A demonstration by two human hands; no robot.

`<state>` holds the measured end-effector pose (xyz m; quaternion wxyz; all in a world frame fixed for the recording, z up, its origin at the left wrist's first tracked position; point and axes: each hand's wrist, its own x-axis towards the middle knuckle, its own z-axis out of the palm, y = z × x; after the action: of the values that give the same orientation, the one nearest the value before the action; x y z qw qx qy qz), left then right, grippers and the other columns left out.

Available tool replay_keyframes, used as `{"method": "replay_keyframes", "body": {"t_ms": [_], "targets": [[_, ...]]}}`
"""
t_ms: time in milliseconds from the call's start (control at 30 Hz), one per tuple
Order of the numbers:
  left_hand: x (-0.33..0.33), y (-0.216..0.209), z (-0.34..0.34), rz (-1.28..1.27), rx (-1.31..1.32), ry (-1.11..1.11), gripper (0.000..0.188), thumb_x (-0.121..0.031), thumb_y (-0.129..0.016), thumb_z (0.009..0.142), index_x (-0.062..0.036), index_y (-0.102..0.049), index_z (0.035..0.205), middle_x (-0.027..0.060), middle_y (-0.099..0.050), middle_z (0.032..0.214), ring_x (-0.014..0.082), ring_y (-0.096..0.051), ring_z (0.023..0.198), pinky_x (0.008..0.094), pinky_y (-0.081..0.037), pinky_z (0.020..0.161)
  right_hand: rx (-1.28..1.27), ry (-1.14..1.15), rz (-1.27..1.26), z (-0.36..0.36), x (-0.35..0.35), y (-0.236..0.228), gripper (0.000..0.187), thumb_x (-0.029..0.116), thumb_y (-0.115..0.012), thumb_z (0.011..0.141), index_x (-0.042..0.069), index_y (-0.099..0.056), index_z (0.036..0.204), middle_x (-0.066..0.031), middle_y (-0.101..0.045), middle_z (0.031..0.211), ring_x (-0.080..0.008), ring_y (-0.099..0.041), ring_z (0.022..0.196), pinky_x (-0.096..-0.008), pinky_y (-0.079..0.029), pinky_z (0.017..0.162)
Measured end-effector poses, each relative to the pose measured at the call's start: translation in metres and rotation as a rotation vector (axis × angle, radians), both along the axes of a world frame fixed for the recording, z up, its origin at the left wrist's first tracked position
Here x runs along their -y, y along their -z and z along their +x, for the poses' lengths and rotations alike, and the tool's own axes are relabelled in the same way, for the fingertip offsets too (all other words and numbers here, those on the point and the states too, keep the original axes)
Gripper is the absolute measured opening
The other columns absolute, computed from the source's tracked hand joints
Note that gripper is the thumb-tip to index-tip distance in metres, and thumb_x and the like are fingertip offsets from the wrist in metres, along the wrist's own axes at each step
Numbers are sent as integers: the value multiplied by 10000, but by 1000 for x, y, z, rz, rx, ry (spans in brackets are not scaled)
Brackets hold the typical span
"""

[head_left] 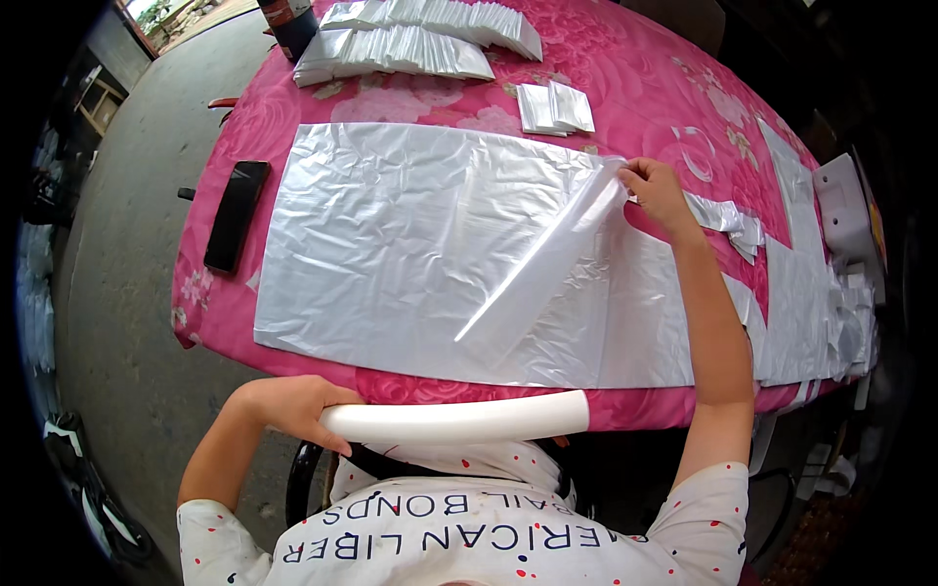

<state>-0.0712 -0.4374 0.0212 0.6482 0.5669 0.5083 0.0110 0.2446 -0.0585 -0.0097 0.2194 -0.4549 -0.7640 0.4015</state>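
A wide, crinkled translucent plastic sheet (371,234) lies flat in front of me on a table with a pink floral tablecloth (645,93). My right hand (657,190) pinches its far right corner, and a long flap of the film (547,259) is raised and turned over toward the left. Along the table's near edge, my left hand (301,408) is wrapped round the left end of a smooth white tube (469,418). The tube lies crosswise, close to my body and apart from the sheet. Whether the tube is hollow is hidden.
A black phone (236,217) lies left of the sheet. Folded plastic packets (410,51) sit in rows at the far left, with a smaller pile (555,109) nearer. Film strips (718,213), more sheeting (793,303) and a white box-like object (848,210) occupy the right side. A dark container (291,29) stands far left.
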Motion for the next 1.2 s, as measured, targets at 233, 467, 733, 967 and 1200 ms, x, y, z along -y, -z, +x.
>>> {"method": "replay_keyframes", "body": {"t_ms": [233, 467, 733, 967, 1200], "targets": [[-82, -10, 52, 840, -409, 43, 386, -253, -701, 689, -61, -595, 1007, 102, -615, 984, 276, -571, 947, 377, -454, 804, -10, -193, -21, -71, 29, 6, 176, 140, -614, 821, -19, -638, 891, -16, -594, 715, -83, -514, 640, -245, -423, 590], [-67, 36, 86, 1317, -230, 360, 494, -373, -566, 821, 9, -523, 1132, 132, -533, 1179, 257, -491, 1124, 379, -363, 998, 65, -236, -116, -85, 29, 1, 157, 147, -606, 831, -7, -636, 844, 22, -554, 676, -57, -470, 613, -225, -399, 564], [-46, 58, 100, 1159, -323, 399, 752, -528, -429, 829, 54, -370, 1302, 189, -296, 1413, 296, -228, 1344, 427, -129, 1113, -178, 90, -13, -80, 45, 8, 298, 201, -587, 851, -8, -603, 1063, -94, -611, 941, -140, -572, 743, -269, -461, 696], [-26, 74, 119, 1104, -416, 343, 750, -534, -413, 838, 47, -365, 1309, 184, -295, 1415, 304, -224, 1343, 450, -142, 1102, 32, -560, 371, -59, 211, -13, 363, 152, -621, 794, 29, -567, 1131, -135, -571, 1036, -297, -533, 973, -392, -416, 845], [-26, 63, 120, 1117, -463, 349, 741, -523, -375, 863, 23, -302, 1358, 156, -225, 1457, 276, -189, 1359, 422, -129, 1106, 252, -352, 625, -35, 203, 2, 501, 138, -636, 749, 61, -500, 1225, -111, -549, 1073, -283, -525, 955, -393, -401, 836]]}}
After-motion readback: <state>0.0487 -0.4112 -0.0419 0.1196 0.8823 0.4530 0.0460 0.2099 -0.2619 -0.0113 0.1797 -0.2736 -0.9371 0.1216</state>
